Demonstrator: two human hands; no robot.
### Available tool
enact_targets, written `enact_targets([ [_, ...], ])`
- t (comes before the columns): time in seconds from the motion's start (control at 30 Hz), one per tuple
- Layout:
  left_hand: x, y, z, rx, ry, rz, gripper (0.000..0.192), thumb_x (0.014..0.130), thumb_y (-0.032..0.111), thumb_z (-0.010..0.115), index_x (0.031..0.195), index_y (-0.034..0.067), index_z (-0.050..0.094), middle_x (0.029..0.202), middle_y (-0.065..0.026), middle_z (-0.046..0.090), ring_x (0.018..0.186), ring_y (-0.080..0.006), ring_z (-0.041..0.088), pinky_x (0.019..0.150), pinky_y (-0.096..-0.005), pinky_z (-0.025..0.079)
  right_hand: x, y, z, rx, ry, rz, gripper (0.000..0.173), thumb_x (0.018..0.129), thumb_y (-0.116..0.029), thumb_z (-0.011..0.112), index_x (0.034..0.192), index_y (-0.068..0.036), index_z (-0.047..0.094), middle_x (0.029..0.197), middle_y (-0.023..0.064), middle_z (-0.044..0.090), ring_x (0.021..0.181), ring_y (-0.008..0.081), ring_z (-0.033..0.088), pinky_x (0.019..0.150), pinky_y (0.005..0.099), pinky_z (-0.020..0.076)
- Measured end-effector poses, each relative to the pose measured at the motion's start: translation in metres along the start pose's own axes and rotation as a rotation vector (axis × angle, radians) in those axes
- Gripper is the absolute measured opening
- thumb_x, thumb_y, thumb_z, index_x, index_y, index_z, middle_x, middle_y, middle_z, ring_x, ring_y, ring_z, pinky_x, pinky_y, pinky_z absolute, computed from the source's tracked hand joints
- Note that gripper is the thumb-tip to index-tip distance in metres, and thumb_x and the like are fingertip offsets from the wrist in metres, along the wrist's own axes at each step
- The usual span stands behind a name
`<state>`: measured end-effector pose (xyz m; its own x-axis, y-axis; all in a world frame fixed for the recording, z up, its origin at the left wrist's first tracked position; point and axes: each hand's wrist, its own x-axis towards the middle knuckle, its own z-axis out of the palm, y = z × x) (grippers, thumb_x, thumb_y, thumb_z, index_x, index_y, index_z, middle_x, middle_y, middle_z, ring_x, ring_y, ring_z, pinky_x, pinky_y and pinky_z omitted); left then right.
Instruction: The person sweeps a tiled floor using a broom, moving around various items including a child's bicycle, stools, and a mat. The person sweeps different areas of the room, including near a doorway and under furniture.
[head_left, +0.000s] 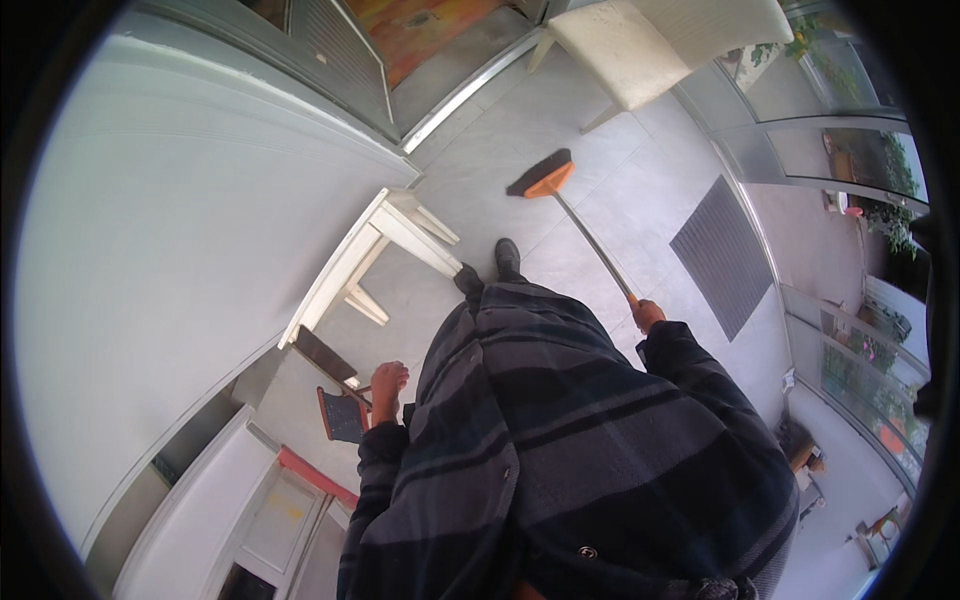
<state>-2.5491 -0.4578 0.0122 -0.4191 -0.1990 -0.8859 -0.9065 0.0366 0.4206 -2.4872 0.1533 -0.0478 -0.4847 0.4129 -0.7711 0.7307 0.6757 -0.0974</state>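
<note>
My right hand is closed around the handle end of a push broom, at the right of my body. The broom has an orange head with dark bristles and a metal pole; its bristles lie on the grey tiled floor ahead of my dark shoes. My left hand hangs at my left side with its fingers curled; I see nothing held in it. Near that hand are a dark folding chair and a dark board-like piece.
A white wooden table or bench stands left of my feet along the wall. Ahead is a cream chair, beside an open doorway with a metal sill. On the right, a grey ribbed mat lies by glazed doors.
</note>
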Motion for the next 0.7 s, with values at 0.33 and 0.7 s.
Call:
enact_targets([
  [0.33,0.045,0.035,-0.009,0.093,-0.118,0.055,0.017,0.083,0.023,0.057,0.087,0.006,0.056,0.075,-0.0031,0.059,0.066,-0.0128,0.055,0.06,-0.0243,0.044,-0.13,0.088,0.028,0.211,-0.136,0.52,0.061,0.089,-0.052,0.04,0.066,0.002,0.057,0.055,0.0121,0.054,0.046,0.0248,0.052,0.046,0.0396,0.0398],
  [0.7,0.071,0.021,-0.018,0.009,-0.163,-0.008,0.017,0.081,0.021,0.058,0.086,0.005,0.057,0.074,-0.0054,0.06,0.063,-0.0131,0.056,0.055,-0.0237,0.043,-0.176,0.035,0.026,0.335,0.125,0.306,0.053,0.085,-0.047,0.051,0.071,0.002,0.062,0.056,0.0154,0.058,0.049,0.0268,0.058,0.049,0.0386,0.0444],
])
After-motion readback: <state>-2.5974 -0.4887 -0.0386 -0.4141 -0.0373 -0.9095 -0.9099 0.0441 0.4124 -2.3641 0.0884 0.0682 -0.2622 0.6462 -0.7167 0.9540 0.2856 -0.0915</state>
